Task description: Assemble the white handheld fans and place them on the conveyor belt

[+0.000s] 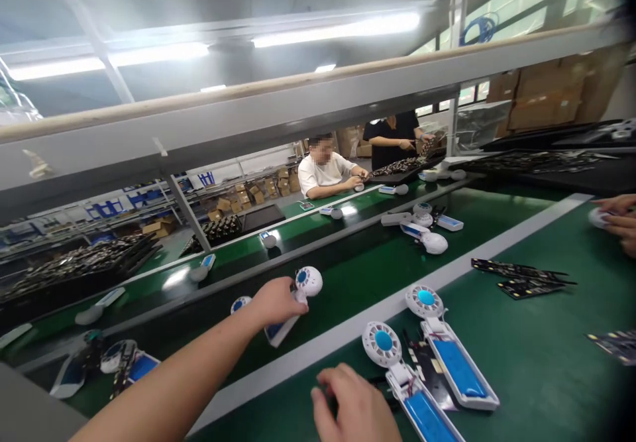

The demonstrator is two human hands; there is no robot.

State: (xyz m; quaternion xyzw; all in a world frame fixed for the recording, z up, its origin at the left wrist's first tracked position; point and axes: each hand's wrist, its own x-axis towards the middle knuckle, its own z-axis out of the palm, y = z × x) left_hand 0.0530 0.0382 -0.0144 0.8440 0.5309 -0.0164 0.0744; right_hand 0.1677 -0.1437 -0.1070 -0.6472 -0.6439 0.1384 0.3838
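- A white fan (309, 283) is gripped at its neck by the left hand (278, 303); the thumb is pressed on the near side, the other fingers are partly hidden.
- This fan is held over the green belt (348, 266), just beyond the white strip (348, 332). Its round head is pointed up and to the right, and its handle (285, 331) is slanted down and to the left.
- The right hand (355, 405) is placed over the green table (546, 362), with fingers loosely bent and spread from the thumb; nothing is seen in them, though the palm is hidden.
- By the right hand, the nearer open fan (382, 340) is found just to the right. Its long axis is directed from the head, farther away, toward the lower right.
- The farther open fan (460, 366) is laid almost parallel; between both, circuit boards (427, 362) are seen.
- From the right fingers, the held fan is located forward and to the left.
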